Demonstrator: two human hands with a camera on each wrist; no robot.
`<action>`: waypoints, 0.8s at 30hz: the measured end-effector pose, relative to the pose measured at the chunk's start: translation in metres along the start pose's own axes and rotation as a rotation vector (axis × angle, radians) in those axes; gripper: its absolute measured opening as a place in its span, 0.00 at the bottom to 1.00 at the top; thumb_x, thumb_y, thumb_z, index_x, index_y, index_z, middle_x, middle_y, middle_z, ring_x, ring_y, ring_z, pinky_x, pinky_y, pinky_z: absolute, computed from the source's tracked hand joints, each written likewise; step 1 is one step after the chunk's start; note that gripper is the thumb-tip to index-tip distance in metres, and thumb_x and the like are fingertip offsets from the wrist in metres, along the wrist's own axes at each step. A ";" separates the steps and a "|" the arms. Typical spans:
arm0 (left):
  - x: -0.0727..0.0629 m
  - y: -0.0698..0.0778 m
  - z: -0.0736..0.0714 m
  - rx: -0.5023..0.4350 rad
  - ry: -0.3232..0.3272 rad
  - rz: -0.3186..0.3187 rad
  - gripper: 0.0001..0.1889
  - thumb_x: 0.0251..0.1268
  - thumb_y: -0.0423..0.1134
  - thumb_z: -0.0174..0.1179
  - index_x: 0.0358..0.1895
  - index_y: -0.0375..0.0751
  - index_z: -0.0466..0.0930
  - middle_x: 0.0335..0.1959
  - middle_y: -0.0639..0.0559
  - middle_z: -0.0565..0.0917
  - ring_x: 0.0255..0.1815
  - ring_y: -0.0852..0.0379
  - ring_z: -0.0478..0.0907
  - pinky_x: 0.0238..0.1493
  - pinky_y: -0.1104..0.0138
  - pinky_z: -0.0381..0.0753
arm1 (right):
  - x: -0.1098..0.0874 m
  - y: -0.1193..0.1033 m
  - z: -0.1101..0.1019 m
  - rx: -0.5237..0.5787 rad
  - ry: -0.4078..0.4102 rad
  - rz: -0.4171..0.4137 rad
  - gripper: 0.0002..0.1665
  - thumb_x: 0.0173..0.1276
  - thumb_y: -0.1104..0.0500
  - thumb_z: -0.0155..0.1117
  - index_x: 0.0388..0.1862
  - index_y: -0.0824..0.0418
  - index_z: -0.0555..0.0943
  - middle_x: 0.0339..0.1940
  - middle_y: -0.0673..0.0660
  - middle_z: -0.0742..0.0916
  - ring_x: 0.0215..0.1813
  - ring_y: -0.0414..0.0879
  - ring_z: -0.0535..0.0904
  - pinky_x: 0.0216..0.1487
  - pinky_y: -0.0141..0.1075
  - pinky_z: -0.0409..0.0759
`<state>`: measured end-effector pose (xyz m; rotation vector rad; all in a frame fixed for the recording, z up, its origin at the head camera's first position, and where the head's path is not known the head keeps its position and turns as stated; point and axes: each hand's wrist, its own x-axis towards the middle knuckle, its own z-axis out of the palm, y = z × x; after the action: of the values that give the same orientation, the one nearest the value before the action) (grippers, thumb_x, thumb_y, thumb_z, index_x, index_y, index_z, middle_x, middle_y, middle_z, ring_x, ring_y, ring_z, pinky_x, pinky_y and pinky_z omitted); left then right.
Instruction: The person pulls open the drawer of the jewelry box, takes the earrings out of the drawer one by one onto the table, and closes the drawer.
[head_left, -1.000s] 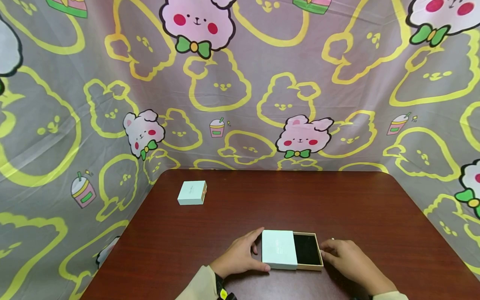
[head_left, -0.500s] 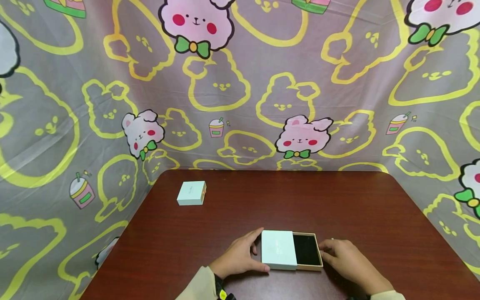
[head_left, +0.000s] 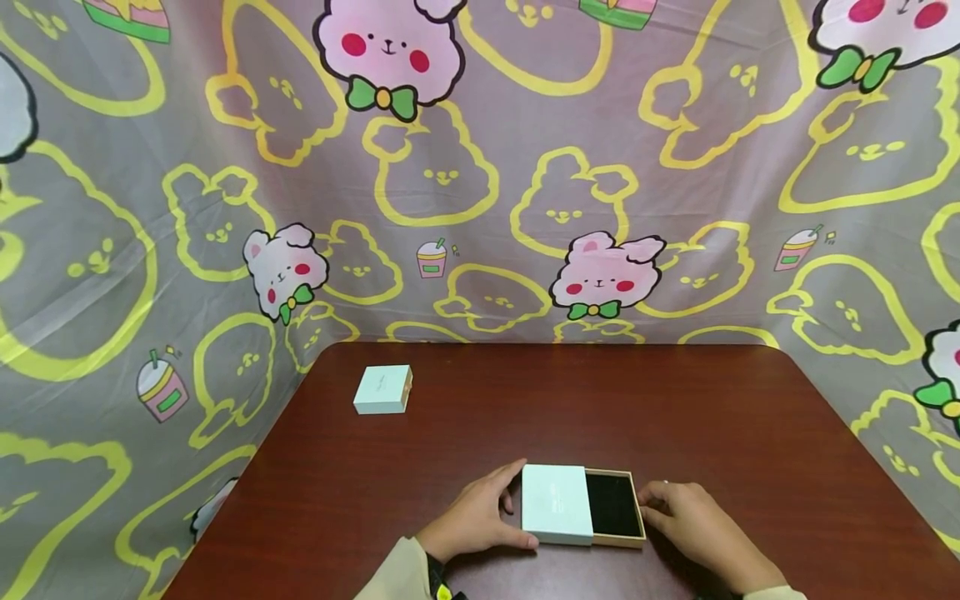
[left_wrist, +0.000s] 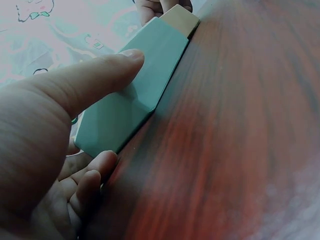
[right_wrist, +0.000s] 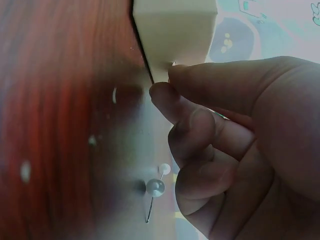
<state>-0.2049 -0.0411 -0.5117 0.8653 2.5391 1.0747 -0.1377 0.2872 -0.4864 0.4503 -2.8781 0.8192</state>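
A pale mint drawer-style box [head_left: 557, 507] lies on the table in front of me. Its tray [head_left: 615, 504], lined in black, sticks out partway to the right of the sleeve. My left hand [head_left: 480, 517] grips the sleeve's left end; in the left wrist view the thumb lies along its front side and the fingers curl by the end. At the tray's outer end, my right hand [head_left: 693, 525] pinches with thumb and forefinger; what small part it holds is mostly hidden. Just past its curled fingers, the right wrist view shows a pearl [right_wrist: 155, 188] with a thin metal pin.
A second mint box [head_left: 382, 390], closed, stands at the back left of the brown wooden table [head_left: 570, 400]. Patterned grey cloth [head_left: 480, 192] with cartoon rabbits hangs behind the table and along both sides.
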 end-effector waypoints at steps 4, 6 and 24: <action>0.000 -0.001 -0.001 -0.003 -0.004 0.015 0.58 0.41 0.64 0.75 0.77 0.50 0.56 0.30 0.63 0.75 0.26 0.65 0.70 0.30 0.68 0.70 | 0.000 0.001 0.001 0.000 0.008 -0.007 0.08 0.59 0.63 0.71 0.30 0.49 0.83 0.26 0.35 0.82 0.29 0.29 0.76 0.31 0.34 0.76; 0.000 -0.001 -0.002 -0.008 -0.018 0.018 0.58 0.41 0.63 0.76 0.77 0.50 0.55 0.30 0.63 0.75 0.27 0.66 0.70 0.31 0.68 0.70 | 0.000 0.001 0.001 0.001 0.006 -0.002 0.08 0.59 0.63 0.71 0.30 0.49 0.83 0.26 0.35 0.82 0.30 0.29 0.76 0.31 0.34 0.76; 0.003 0.001 -0.010 -0.026 -0.093 0.013 0.59 0.41 0.60 0.77 0.77 0.45 0.52 0.32 0.61 0.76 0.31 0.65 0.73 0.33 0.68 0.72 | 0.001 0.001 0.001 0.021 -0.023 0.035 0.07 0.60 0.63 0.71 0.33 0.49 0.85 0.27 0.37 0.83 0.31 0.31 0.77 0.31 0.34 0.76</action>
<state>-0.2109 -0.0444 -0.5042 0.9050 2.4411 1.0442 -0.1390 0.2878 -0.4874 0.4161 -2.9089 0.8553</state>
